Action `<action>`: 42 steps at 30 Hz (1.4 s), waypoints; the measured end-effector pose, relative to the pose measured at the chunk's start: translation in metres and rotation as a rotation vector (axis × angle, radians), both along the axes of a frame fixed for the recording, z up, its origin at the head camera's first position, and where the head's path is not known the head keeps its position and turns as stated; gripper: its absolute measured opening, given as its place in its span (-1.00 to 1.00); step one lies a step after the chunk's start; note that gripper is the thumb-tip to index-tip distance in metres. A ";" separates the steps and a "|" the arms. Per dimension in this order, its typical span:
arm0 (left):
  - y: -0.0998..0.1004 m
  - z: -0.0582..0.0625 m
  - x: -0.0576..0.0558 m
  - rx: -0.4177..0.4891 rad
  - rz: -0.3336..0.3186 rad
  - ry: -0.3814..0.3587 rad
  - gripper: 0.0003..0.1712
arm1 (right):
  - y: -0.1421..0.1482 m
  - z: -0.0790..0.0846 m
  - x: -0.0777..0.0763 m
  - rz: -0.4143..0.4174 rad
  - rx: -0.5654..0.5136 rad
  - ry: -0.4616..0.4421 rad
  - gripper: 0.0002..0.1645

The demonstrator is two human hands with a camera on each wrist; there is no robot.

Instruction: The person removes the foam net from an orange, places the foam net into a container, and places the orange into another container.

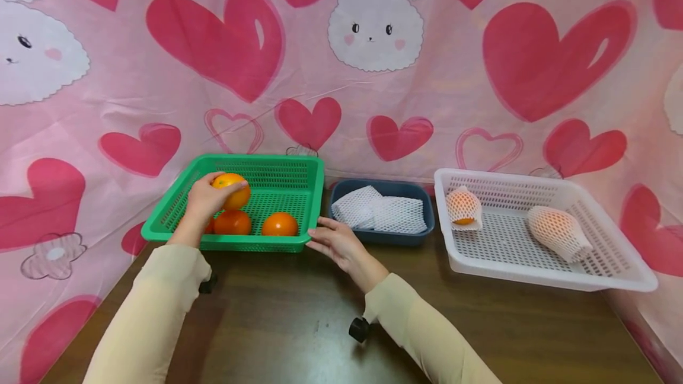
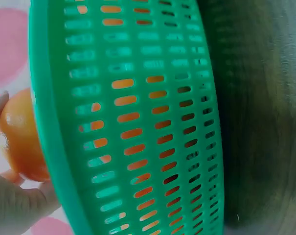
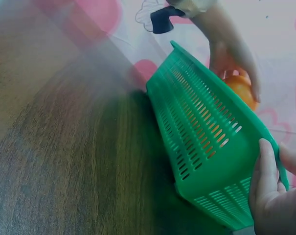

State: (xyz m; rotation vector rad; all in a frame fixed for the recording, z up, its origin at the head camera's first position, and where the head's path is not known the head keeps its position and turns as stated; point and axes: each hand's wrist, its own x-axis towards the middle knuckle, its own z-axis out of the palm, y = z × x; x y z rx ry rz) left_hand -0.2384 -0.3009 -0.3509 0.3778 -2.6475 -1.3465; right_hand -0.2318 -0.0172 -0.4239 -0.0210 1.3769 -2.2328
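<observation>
My left hand (image 1: 201, 203) holds an orange (image 1: 238, 197) over the green basket (image 1: 277, 247), thumb on its near side. In the left wrist view that orange (image 2: 21, 137) shows above the basket's rim, partly hidden by it. Below it in the basket lie another orange (image 1: 233, 223) and, to the right, a third orange (image 1: 280, 224); a sliver of one more peeks out beside my left wrist. At the basket's front right corner, my right hand (image 1: 341, 246) pinches the rim, as the right wrist view shows with fingers outside and thumb over the edge (image 3: 271, 138).
A dark blue tray (image 1: 392, 238) with white foam net sleeves (image 1: 397, 214) stands right of the green basket. Farther right, a white basket (image 1: 512, 274) holds two net-wrapped fruits (image 1: 463, 205), set apart. A pink patterned cloth (image 1: 373, 93) hangs behind the wooden table (image 1: 277, 313).
</observation>
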 end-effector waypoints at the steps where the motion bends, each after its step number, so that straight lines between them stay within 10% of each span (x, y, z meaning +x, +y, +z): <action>1: -0.001 -0.001 -0.002 0.011 0.020 0.002 -0.08 | 0.000 0.000 0.000 0.001 0.002 0.005 -0.35; 14: -0.011 -0.021 -0.022 -0.306 0.090 -0.007 -0.09 | -0.001 -0.005 0.002 0.004 0.001 0.029 -0.30; 42: -0.013 -0.033 -0.030 -0.330 0.036 -0.123 -0.11 | 0.013 -0.006 0.011 -0.037 0.009 0.042 -0.31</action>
